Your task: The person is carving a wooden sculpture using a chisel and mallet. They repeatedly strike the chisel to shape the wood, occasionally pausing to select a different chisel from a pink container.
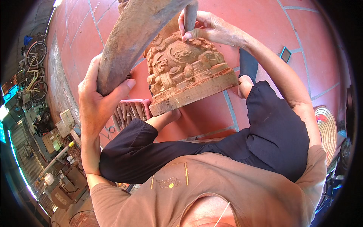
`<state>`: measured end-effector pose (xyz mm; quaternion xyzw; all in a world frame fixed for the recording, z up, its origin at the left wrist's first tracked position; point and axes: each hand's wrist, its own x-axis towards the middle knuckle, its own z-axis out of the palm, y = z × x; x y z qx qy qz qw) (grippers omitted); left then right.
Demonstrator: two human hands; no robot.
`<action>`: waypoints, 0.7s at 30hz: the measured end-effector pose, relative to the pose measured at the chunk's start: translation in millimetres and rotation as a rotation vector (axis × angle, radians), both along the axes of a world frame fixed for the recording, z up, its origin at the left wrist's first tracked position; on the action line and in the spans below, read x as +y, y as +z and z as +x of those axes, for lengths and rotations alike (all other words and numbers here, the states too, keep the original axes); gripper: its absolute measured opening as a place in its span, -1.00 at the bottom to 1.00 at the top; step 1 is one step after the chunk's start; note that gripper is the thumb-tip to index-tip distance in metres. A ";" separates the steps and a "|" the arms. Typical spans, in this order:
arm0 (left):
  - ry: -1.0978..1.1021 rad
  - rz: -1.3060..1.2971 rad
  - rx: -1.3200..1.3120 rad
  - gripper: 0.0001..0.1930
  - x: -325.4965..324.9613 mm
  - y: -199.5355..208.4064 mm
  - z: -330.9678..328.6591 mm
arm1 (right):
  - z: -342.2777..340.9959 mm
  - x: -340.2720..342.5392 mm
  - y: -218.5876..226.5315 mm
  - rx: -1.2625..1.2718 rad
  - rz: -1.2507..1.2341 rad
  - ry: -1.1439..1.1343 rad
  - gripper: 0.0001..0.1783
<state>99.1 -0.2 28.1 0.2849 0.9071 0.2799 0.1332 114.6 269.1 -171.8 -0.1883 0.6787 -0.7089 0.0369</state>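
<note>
Head view: left hand (99, 99) clenches a long clay-caked stick (132, 41), its axis running from 7 to 1 o'clock. Right hand (211, 28) pinches a carving tool (190, 17), point down on the carved clay block (187, 72) at centre.

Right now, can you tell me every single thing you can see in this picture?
Carved reddish-brown clay block with swirl patterns: one, propped at a tilt at the centre.
Thick grey-brown wooden mallet: one, upper centre, in the left hand.
Slim carving tool: one, grey-brown, top centre, its tip on the carving.
Pink rack of wooden tools: one, on the floor below the mallet.
Red tiled floor: under everything.
Small dark flat device: one, on the tiles, upper right.
Woven cone hat: one, tan, right edge.
Bicycles: two, pale, far left.
Boxes and clutter: several, brown, lower left.
Left hand: gripping the mallet.
Right hand: holding the carving tool.
</note>
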 end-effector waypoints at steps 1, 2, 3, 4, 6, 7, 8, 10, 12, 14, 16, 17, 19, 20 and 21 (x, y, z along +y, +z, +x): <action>-0.004 0.007 0.001 -0.46 0.2 0.2 0.1 | 0.2 -1.6 -0.7 0.029 0.010 -0.012 -0.78; -0.009 0.015 0.002 -0.46 0.3 0.0 -0.2 | -0.1 -1.4 -1.7 0.006 -0.023 0.002 -0.77; -0.014 0.023 0.003 -0.46 0.3 -0.1 -0.5 | -1.2 -0.7 -3.1 -0.018 -0.057 0.016 -0.77; -0.015 0.034 0.008 -0.46 -0.2 -0.6 -0.6 | -1.7 -0.3 -3.7 -0.041 -0.090 0.029 -0.76; -0.010 0.053 0.022 -0.46 -1.8 -1.2 0.2 | -0.2 -2.8 -2.3 -0.020 0.024 -0.027 -0.75; -0.013 0.053 0.028 -0.46 -2.0 -0.3 0.8 | 1.0 -4.2 -1.1 -0.009 0.081 -0.055 -0.75; -0.016 0.055 0.033 -0.46 -2.1 0.6 1.6 | 2.6 -5.2 1.0 -0.049 0.089 -0.055 -0.75; -0.021 0.067 0.039 -0.45 -3.0 -1.0 1.5 | 5.1 -6.3 5.1 -0.128 0.106 -0.056 -0.74; -0.020 0.080 0.047 -0.44 -4.2 -2.4 0.5 | 5.2 -7.8 6.1 -0.093 0.126 -0.068 -0.74; -0.069 -0.079 0.106 -0.44 -3.1 -7.3 -3.8 | 4.5 -7.9 4.7 -0.060 0.131 -0.077 -0.74; -0.083 -0.174 0.121 -0.44 -1.3 -8.0 -4.9 | 2.8 -6.5 -0.3 -0.028 0.118 -0.082 -0.75; -0.076 -0.189 0.106 -0.43 0.7 -7.3 -4.8 | 3.0 -6.1 0.5 -0.049 0.121 -0.073 -0.76; -0.057 -0.158 0.094 -0.43 4.2 -4.5 -3.8 | 3.2 -6.7 3.9 -0.093 0.127 -0.053 -0.77; -0.046 -0.113 0.096 -0.44 5.3 -2.3 -2.3 | 4.2 -6.7 6.0 -0.118 0.117 -0.042 -0.77; -0.036 -0.068 0.097 -0.44 6.2 -1.2 -1.4 | 5.1 -6.3 9.0 -0.143 0.108 -0.031 -0.78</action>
